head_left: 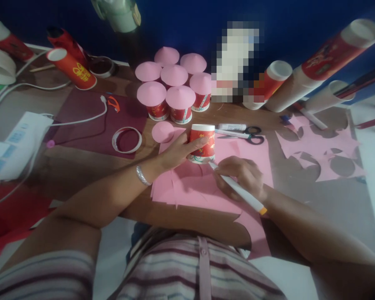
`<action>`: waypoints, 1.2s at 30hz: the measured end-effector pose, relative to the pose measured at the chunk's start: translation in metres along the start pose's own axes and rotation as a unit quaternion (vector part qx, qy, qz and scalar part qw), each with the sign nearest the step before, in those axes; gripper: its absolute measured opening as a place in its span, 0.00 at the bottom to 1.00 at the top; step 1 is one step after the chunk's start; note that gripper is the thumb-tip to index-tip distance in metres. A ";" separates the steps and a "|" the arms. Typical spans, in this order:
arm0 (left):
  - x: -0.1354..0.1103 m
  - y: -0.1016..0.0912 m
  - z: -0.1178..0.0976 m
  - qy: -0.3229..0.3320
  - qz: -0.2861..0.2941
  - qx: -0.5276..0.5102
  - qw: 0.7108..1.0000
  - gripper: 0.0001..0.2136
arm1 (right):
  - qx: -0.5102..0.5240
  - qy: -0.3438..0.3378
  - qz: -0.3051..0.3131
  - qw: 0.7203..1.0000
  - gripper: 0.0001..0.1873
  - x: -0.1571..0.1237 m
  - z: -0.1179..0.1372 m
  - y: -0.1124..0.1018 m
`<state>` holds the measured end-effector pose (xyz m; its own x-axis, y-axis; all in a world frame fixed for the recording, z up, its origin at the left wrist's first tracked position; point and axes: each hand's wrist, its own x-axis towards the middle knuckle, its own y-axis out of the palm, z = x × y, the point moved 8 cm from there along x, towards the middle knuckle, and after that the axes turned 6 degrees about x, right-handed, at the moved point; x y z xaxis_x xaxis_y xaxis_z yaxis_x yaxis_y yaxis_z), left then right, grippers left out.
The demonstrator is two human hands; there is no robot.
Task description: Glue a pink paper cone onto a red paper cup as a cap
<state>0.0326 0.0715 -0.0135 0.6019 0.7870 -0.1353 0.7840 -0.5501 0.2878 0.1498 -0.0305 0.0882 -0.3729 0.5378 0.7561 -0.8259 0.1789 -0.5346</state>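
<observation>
My left hand (pixel 178 151) is wrapped round a red paper cup (pixel 203 143) with gold patterns, its white rim at the bottom. In my right hand (pixel 242 175) is a white marker (pixel 242 191) with an orange end; its tip meets or nearly meets the cup's lower edge. Beneath both hands lie stacked sheets of pink paper (pixel 193 187). A pink paper disc (pixel 162 132) lies left of the cup. Behind stand several red cups topped with pink paper cones (pixel 180 98). Scissors (pixel 253 135) and a glue stick (pixel 233 126) lie just beyond the sheets.
A tape roll (pixel 127 140) and a white cable (pixel 81 123) lie to the left, near a white power strip (pixel 15 146). Pink scraps with round holes (pixel 318 146) lie on the right. Stacked paper cups (pixel 331 52) lean at the back right; a bottle (pixel 121 16) stands behind.
</observation>
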 end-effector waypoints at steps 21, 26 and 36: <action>0.000 0.005 -0.001 -0.004 0.018 -0.007 1.000 0.22 | -0.022 0.013 -0.008 1.000 0.09 0.002 -0.002 0.000; 0.000 0.008 -0.004 0.009 0.034 -0.030 0.999 0.19 | -0.020 0.019 -0.004 1.000 0.09 0.002 -0.003 0.000; 0.002 0.007 -0.003 0.017 0.030 -0.035 0.999 0.20 | -0.019 0.017 0.001 1.000 0.09 0.001 -0.003 0.001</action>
<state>0.0386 0.0697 -0.0088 0.6411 0.7628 -0.0846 0.7334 -0.5765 0.3602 0.1501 -0.0277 0.0875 -0.3601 0.5661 0.7415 -0.8082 0.2077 -0.5511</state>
